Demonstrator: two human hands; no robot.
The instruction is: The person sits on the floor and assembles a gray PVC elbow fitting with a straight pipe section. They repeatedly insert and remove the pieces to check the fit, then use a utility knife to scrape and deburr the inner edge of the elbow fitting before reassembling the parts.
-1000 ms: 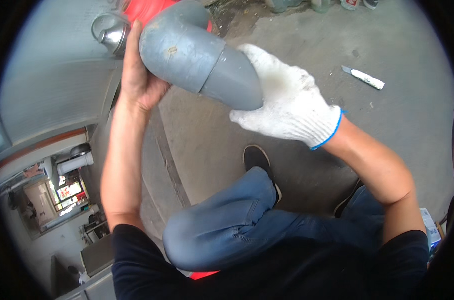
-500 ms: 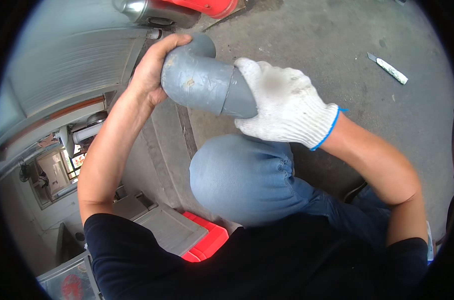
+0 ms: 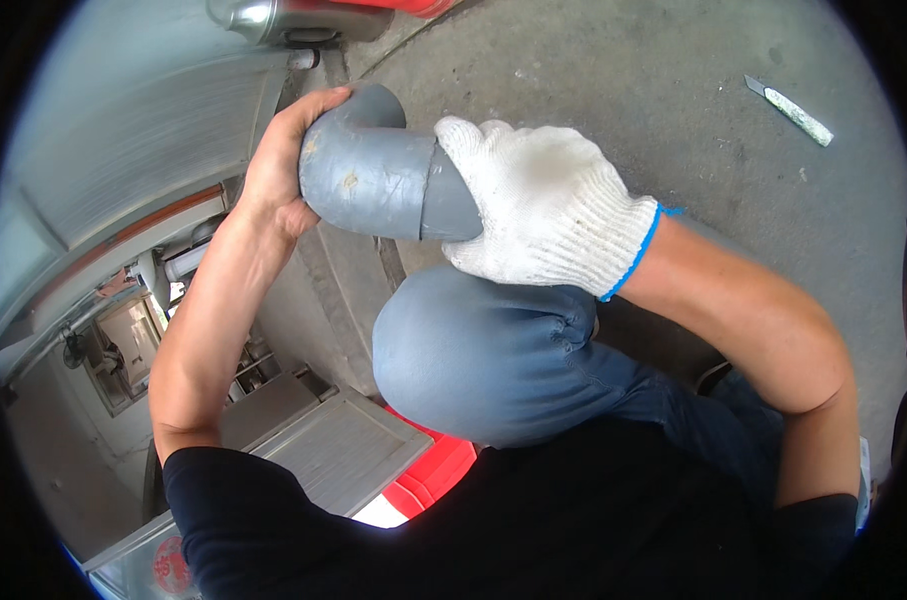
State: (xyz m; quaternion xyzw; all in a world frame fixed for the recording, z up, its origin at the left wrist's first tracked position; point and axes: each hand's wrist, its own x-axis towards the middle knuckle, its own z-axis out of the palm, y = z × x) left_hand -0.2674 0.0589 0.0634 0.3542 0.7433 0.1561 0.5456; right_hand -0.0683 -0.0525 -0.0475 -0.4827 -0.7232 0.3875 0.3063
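Observation:
A grey plastic pipe elbow (image 3: 373, 185) is held up above my bent knee, its curved end at the left and a short grey pipe piece (image 3: 450, 205) fitted into its right end. My bare left hand (image 3: 281, 165) wraps around the curved end, thumb over the top; most of its fingers are hidden behind the fitting. My right hand (image 3: 548, 205), in a white knitted glove with a blue cuff edge, grips the pipe piece from the right and covers its far end.
On the concrete floor at the upper right lies a utility knife (image 3: 795, 115) with its blade out. A shiny metal container (image 3: 298, 22) and a red object (image 3: 413, 6) stand at the top. Left are a grey panel (image 3: 143, 150) and a flat grey lid-like board (image 3: 348, 450) over something red (image 3: 435, 475).
Both hands and the pipe elbow have shifted a little left in the picture, and the view has turned slightly. The grip of both hands looks the same.

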